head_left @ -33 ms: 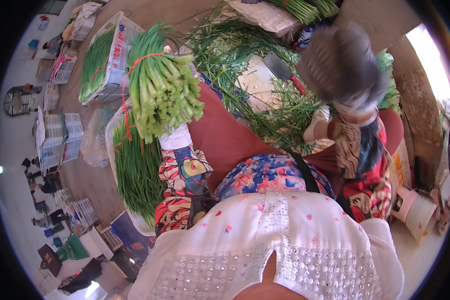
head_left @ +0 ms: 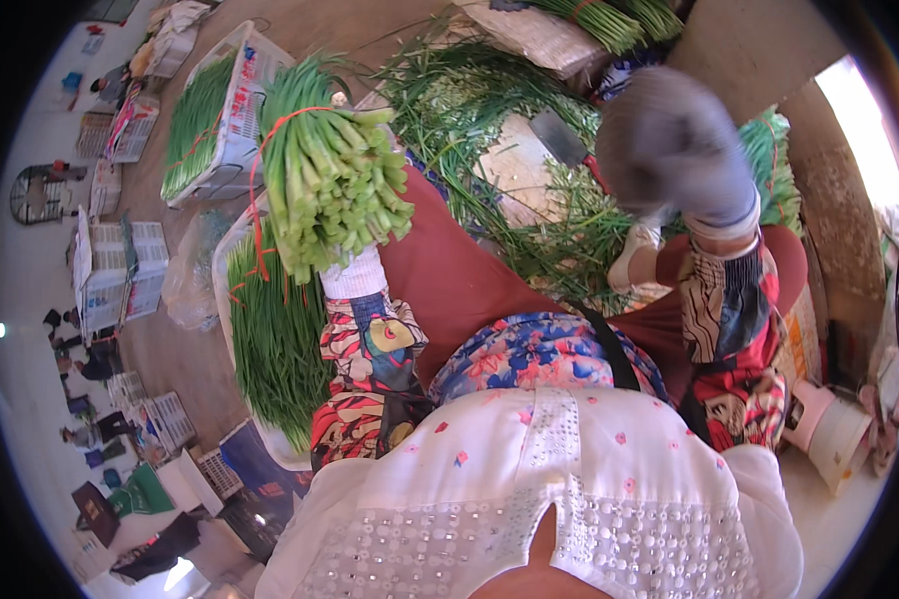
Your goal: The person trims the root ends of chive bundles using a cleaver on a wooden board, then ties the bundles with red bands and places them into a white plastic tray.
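Observation:
My gloved left hand [head_left: 354, 276] is closed around a thick bunch of green stalks [head_left: 342, 190], mostly hidden behind it. A red tie circles the bunch and its loose end hangs down. The pale cut ends face me, and leafy tops point away. My right hand [head_left: 674, 150], in a grey glove, is lifted over my right knee and smeared by motion, so its fingers cannot be read. Beside it a cleaver [head_left: 559, 138] lies on a pale board [head_left: 517, 165] strewn with trimmings [head_left: 569, 225]; the hand partly covers its red handle.
By my left arm stands a crate of green stalks [head_left: 275, 339]; farther off is another white crate [head_left: 245, 95] holding tied bunches. More bunches [head_left: 599, 22] lie at the top and right [head_left: 777, 165]. A pink-and-white bucket [head_left: 831, 439] sits at lower right. People and crates occupy the far left.
My right hand has come slightly down and turned, its wrist now more to the right. The bunch in my left hand has shifted only slightly.

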Demonstrator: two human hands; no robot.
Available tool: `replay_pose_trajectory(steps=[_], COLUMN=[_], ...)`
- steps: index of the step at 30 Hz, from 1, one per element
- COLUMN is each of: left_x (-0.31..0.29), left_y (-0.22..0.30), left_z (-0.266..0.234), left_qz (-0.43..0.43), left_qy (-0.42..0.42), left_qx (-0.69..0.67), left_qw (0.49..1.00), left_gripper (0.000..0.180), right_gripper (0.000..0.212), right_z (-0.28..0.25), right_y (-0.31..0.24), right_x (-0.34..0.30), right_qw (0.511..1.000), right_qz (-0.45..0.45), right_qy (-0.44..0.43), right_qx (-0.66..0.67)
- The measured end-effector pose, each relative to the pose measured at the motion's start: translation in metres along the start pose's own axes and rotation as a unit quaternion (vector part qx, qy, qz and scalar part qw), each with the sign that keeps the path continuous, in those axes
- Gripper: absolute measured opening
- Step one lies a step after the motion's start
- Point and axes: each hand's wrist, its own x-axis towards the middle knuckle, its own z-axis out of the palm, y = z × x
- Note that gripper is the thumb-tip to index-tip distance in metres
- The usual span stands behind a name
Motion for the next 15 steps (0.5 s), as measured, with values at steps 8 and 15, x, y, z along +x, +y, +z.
replay_pose_trajectory(steps=[8, 15], left_x=[-0.002, -0.005], left_y=[0.008, 0.027], left_z=[-0.021, -0.027], left_qz=[-0.214, -0.214], left_qy=[-0.008, -0.030], left_qx=[-0.872, -0.915], left_qw=[0.439, 0.341], left_gripper=[0.063, 0.065], right_gripper=[0.052, 0.033], right_z=[0.060, 0.054], right_y=[0.016, 0.027], right_x=[0.060, 0.084], right_qw=[0.773, 0.752], right_qz=[-0.202, -0.197], right_qy=[0.122, 0.024], right_qx=[-0.589, -0.629])
